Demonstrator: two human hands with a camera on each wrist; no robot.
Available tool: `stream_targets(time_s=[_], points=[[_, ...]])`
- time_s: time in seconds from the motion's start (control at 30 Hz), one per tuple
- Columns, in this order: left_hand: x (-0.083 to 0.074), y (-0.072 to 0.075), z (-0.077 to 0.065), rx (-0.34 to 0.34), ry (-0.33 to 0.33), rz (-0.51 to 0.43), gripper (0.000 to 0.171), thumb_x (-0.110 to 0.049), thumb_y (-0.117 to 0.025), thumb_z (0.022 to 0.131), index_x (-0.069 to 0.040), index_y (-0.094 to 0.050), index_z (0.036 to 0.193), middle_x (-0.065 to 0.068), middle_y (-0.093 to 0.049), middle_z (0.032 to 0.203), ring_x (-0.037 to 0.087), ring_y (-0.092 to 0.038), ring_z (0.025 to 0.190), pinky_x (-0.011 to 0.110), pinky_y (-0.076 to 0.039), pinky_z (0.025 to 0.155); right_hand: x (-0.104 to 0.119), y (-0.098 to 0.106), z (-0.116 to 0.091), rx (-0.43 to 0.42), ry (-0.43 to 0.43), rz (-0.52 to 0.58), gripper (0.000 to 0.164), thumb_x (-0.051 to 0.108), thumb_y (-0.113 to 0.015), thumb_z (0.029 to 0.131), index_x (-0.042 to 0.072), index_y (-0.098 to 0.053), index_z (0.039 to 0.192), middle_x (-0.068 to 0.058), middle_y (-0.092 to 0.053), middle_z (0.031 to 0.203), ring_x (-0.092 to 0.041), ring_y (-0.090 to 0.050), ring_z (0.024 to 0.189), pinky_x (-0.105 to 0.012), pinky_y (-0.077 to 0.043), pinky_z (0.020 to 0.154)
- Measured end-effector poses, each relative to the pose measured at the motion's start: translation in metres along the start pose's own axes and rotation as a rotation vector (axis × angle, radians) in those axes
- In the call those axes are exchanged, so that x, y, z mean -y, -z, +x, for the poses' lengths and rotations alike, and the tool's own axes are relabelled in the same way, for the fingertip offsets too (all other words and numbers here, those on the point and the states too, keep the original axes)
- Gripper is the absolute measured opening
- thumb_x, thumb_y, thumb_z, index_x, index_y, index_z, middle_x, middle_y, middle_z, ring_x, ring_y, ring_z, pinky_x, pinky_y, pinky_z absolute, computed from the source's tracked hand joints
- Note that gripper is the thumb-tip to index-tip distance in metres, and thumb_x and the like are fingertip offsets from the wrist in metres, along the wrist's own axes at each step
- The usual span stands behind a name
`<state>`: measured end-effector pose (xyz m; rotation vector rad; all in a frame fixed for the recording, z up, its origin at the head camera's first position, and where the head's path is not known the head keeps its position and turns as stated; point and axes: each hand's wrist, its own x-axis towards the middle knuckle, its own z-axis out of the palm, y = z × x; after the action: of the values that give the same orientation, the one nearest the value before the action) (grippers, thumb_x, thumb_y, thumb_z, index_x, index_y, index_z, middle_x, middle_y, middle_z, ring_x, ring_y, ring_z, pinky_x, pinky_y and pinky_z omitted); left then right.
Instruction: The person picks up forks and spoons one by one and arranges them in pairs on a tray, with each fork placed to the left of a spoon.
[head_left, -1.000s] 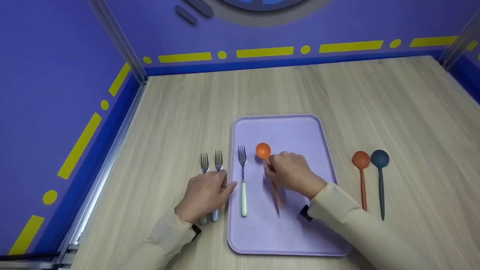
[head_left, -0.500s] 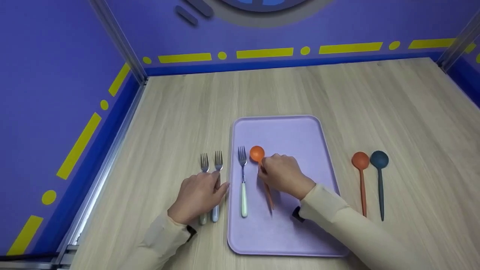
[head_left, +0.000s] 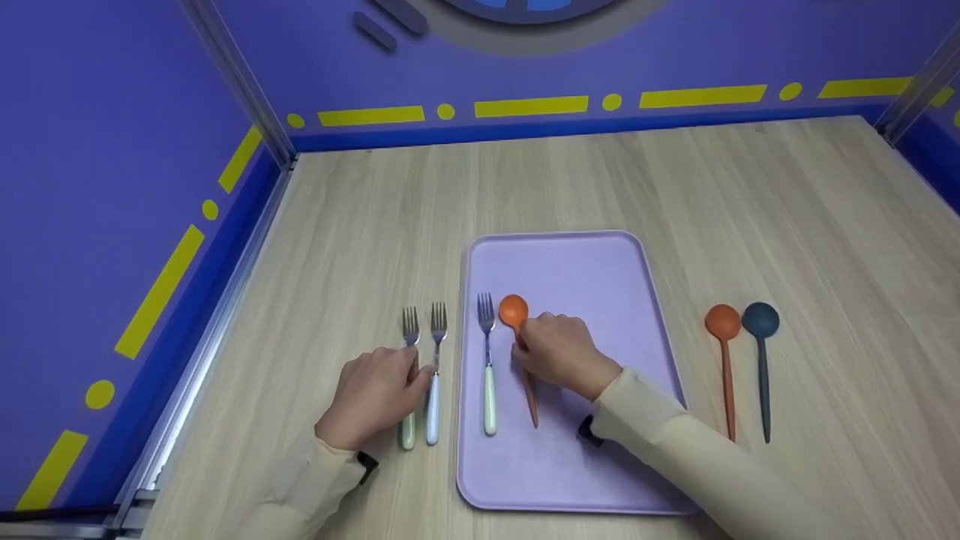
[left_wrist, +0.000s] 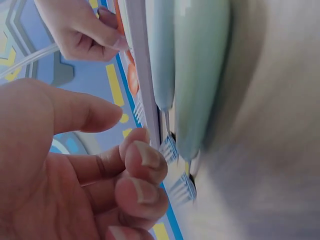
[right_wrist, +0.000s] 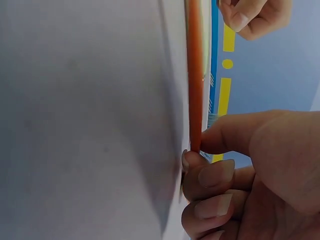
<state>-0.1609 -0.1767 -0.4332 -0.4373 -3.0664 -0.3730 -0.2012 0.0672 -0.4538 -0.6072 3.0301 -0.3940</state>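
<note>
On the lilac tray (head_left: 570,262) my right hand (head_left: 562,352) pinches an orange spoon (head_left: 514,309) by its handle, between thumb and fingers (right_wrist: 215,175). The spoon's bowl points away, and its handle end lies low over the tray. Just left of it, a fork (head_left: 489,397) with a pale green handle rests on the tray. My left hand (head_left: 375,394) hovers over two more forks beside the tray, one with a light blue handle (head_left: 433,409) and one with a green handle (head_left: 407,431). Its fingers (left_wrist: 145,155) hang loosely curled, thumb apart, holding nothing.
Right of the tray, a darker orange spoon (head_left: 723,322) and a dark blue-grey spoon (head_left: 761,321) lie side by side on the wooden table (head_left: 375,225). Blue panels with yellow marks stand at the back (head_left: 525,67) and left (head_left: 90,187).
My right hand has shifted left and slightly nearer with the orange spoon, which is now closer to the tray's fork and straighter. My left hand has drawn left, uncovering the blue-handled fork.
</note>
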Motion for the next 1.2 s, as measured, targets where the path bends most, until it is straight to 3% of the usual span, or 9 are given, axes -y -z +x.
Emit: stream_targets(time_s=[0.37, 0.57, 0.8, 1.2], points=[[0.008, 0.000, -0.004, 0.057, 0.039, 0.014, 0.035, -0.030, -0.055, 0.085, -0.019, -0.042, 0.055, -0.009, -0.038, 0.049, 0.009, -0.034, 0.043, 0.027, -0.024, 0.041, 0.000, 0.001, 0.001, 0.050, -0.034, -0.001, 0.026, 0.023, -0.056, 0.081, 0.014, -0.053, 0.057, 0.000, -0.045, 0.054, -0.016, -0.043, 0.051, -0.030, -0.031, 0.045], [0.013, 0.000, -0.005, 0.045, 0.057, 0.014, 0.034, -0.026, -0.055, 0.084, -0.018, -0.041, 0.054, -0.009, -0.037, 0.048, 0.010, -0.034, 0.043, 0.027, -0.024, 0.041, 0.000, 0.000, -0.001, 0.020, -0.019, -0.004, 0.028, 0.022, -0.055, 0.081, 0.014, -0.050, 0.055, 0.000, -0.042, 0.053, -0.017, -0.042, 0.052, -0.032, -0.031, 0.046], [0.014, -0.002, -0.007, 0.099, 0.067, 0.020, 0.035, -0.035, -0.058, 0.081, -0.018, -0.045, 0.054, -0.007, -0.042, 0.049, 0.012, -0.039, 0.045, 0.029, -0.027, 0.044, 0.000, -0.001, 0.000, 0.027, -0.020, 0.010, 0.029, 0.023, -0.055, 0.082, 0.014, -0.049, 0.055, 0.000, -0.043, 0.054, -0.017, -0.041, 0.052, -0.031, -0.031, 0.046], [0.015, -0.004, -0.007, 0.148, 0.087, 0.032, 0.045, -0.039, -0.058, 0.081, -0.018, -0.037, 0.047, -0.008, -0.031, 0.046, 0.013, -0.032, 0.043, 0.030, -0.024, 0.041, 0.001, 0.002, -0.001, 0.034, -0.064, 0.035, 0.036, 0.036, -0.053, 0.088, 0.015, -0.049, 0.060, -0.001, -0.045, 0.055, -0.017, -0.043, 0.053, -0.032, -0.030, 0.046]])
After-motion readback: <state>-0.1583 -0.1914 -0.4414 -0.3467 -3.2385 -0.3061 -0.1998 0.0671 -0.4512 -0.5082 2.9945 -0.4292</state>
